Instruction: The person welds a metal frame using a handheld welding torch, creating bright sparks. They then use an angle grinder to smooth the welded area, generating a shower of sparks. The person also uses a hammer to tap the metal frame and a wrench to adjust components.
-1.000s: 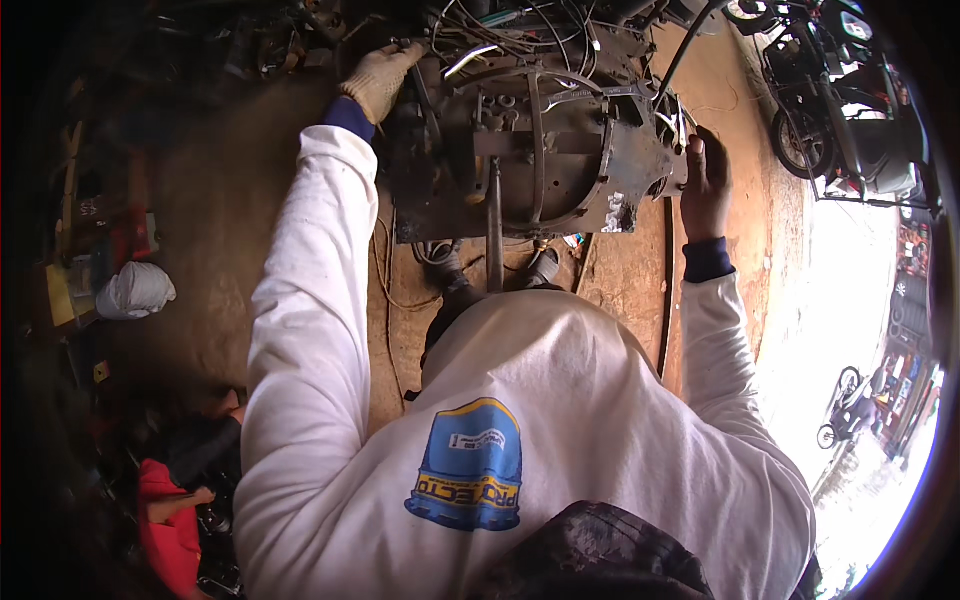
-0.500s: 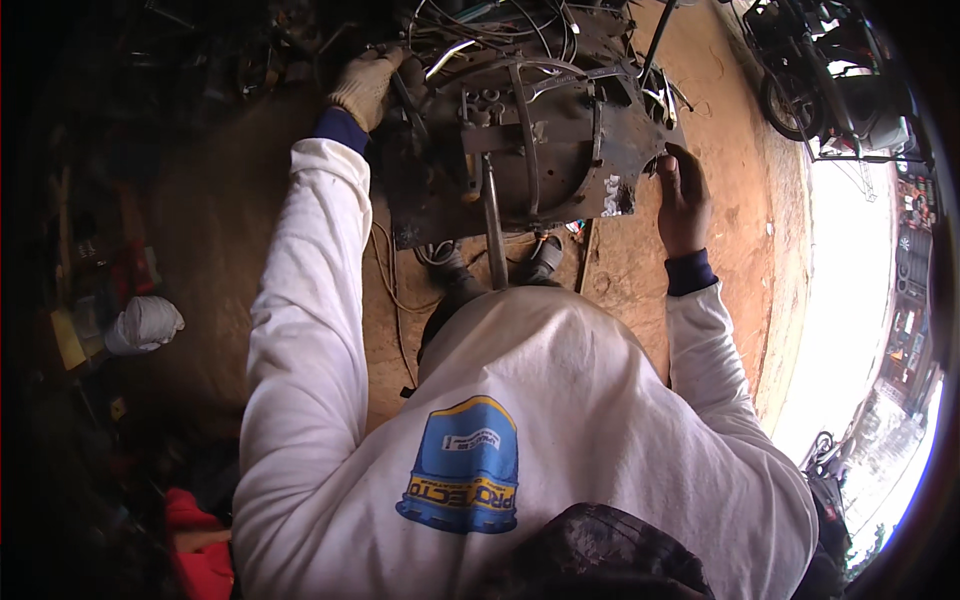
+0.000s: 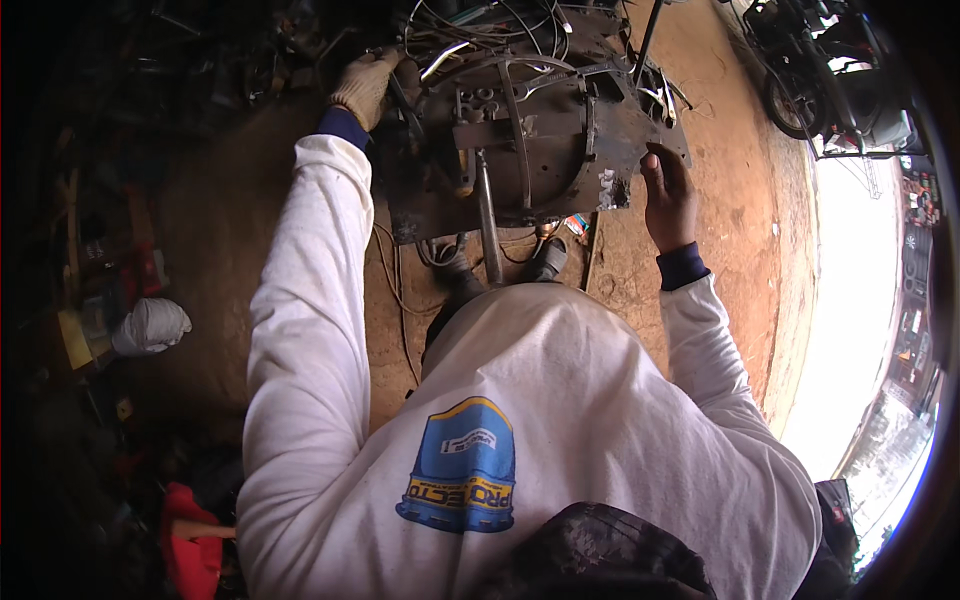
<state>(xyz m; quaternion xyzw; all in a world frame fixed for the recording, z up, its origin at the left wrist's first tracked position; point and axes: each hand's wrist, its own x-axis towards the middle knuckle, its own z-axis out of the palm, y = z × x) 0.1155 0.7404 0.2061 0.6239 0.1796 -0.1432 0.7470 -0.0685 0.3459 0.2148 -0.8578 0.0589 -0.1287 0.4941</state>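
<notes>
From where I watch, beyond the white shirt [image 3: 580,390], the bare right hand [image 3: 670,205] is just beside the right corner of a dark metal stand [image 3: 622,145] in front of the body — whether its fingers grip anything, I can't tell. A wrench [image 3: 560,78] lies across the stand's top; at the far left edge I see the gloved left hand [image 3: 366,88], its hold hidden from me — and a motorcycle [image 3: 850,90] well off to the right.

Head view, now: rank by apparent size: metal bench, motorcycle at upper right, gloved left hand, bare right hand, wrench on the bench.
1. metal bench
2. motorcycle, as far as it shows
3. gloved left hand and bare right hand: look alike, unranked
4. wrench, long but thin
</notes>
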